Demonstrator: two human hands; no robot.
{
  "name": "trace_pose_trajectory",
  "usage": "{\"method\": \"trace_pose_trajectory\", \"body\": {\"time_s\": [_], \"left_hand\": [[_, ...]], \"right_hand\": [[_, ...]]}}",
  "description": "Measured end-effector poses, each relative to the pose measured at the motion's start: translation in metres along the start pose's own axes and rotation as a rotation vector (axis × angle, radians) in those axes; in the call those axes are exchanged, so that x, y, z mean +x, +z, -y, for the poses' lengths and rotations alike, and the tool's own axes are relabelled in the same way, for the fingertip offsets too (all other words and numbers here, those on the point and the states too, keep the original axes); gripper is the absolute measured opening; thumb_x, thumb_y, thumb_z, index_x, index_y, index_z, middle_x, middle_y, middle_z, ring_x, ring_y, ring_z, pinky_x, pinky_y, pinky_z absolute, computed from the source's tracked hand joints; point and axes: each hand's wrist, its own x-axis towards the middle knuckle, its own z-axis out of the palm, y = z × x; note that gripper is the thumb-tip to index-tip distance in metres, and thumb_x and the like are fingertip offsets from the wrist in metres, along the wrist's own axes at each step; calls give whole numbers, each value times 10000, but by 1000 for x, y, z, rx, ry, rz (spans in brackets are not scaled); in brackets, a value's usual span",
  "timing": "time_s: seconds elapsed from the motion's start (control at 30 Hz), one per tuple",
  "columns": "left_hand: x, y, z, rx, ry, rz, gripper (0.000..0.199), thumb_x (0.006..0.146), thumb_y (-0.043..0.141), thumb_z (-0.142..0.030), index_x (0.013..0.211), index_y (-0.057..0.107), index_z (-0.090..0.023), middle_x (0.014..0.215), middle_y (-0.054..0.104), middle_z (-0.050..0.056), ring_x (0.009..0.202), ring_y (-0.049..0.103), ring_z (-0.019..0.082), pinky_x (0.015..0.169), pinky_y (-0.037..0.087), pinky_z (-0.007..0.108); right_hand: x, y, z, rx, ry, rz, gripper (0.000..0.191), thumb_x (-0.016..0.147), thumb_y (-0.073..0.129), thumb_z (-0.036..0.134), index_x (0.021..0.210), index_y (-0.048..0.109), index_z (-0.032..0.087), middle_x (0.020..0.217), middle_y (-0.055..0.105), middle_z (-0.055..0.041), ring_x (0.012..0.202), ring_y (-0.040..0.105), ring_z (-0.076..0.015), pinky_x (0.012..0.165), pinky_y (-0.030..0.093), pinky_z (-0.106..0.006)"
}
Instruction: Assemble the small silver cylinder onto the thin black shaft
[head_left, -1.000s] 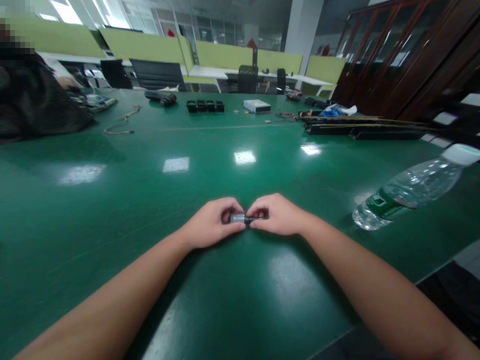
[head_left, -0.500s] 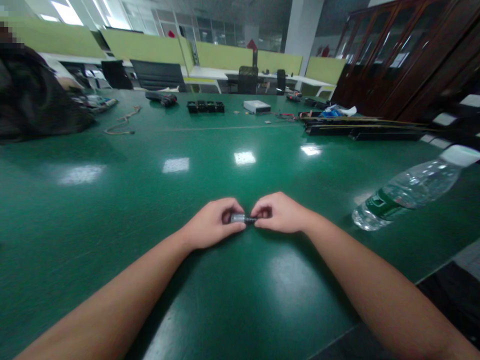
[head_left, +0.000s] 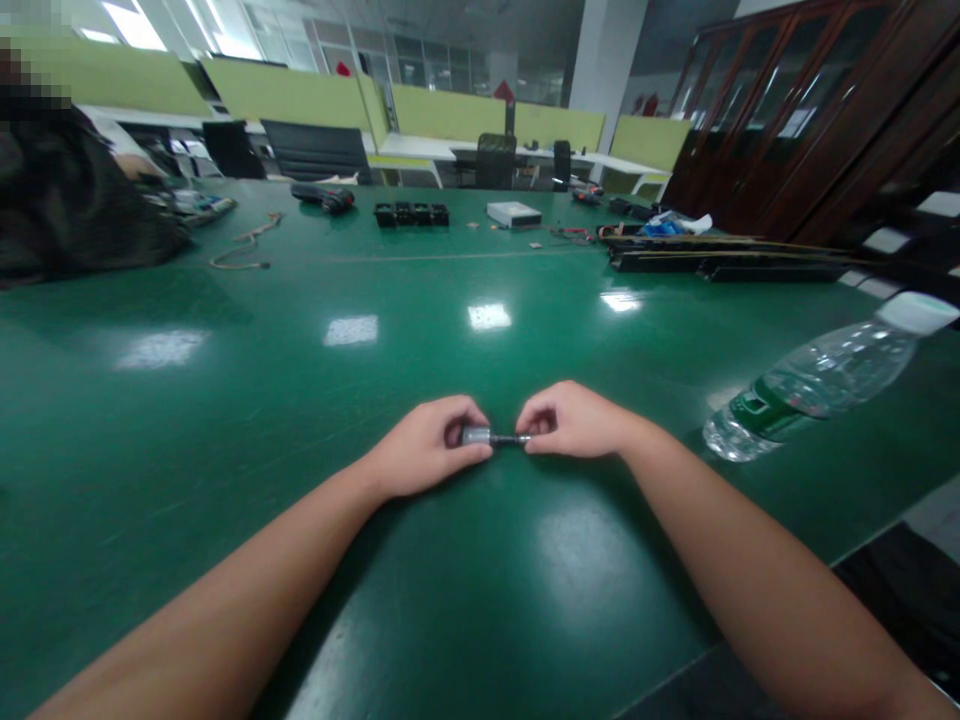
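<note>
Between my hands, just above or on the green tabletop (head_left: 420, 620), a small silver-grey cylinder (head_left: 475, 436) lies level. From its right end runs a thin dark rod (head_left: 506, 440). My left hand (head_left: 427, 448) is closed around the cylinder, thumb in front and fingers behind. Thumb and fingertips of my right hand (head_left: 577, 422) pinch the far end of the rod. Whether rod and cylinder are one piece I cannot tell. My fingers hide part of both ends.
A clear water bottle (head_left: 814, 385) with a white cap stands to my right, looking tilted. Black rails (head_left: 727, 258), a white box (head_left: 514, 214), black modules (head_left: 411, 214) and a cord (head_left: 247, 245) lie farther back. A person in dark clothing (head_left: 67, 200) sits far left.
My right hand has moved a little to the right, away from my left hand. More of the thin dark rod shows between them. My left hand has stayed in place.
</note>
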Motion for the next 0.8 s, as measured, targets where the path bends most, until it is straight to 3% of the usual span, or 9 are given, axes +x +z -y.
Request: {"method": "trace_pose_trajectory", "body": {"time_s": [0.8], "left_hand": [[0, -2, -2, -15, -2, -1, 282, 808, 682, -426, 936, 669, -175, 723, 583, -11, 641, 535, 151, 587, 400, 252]], "right_hand": [[-11, -25, -7, -14, 146, 107, 227, 717, 753, 223, 928, 751, 139, 767, 707, -16, 666, 610, -116, 630, 462, -224]]}}
